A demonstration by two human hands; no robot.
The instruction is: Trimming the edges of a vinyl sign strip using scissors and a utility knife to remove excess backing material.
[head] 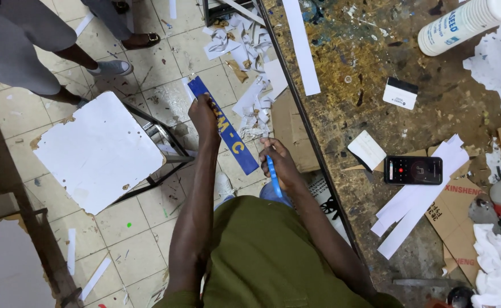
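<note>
The left hand is closed around the upper part of a long blue strip with yellow letters, holding it out over the tiled floor. The right hand is curled around a blue-handled cutter, which it holds just beside the lower end of the strip (whether the blade touches the strip cannot be told). Both arms reach out from an olive-green shirt.

Left of the hands stands a stool with a chipped white seat, and beyond it are another person's legs in grey trousers. Scraps of white paper lie heaped on the floor above the strip, next to a piece of brown cardboard. To the right runs a worn, stained workbench. On it lie a phone with a lit screen, long white paper strips, a small white card and a white bottle on its side
</note>
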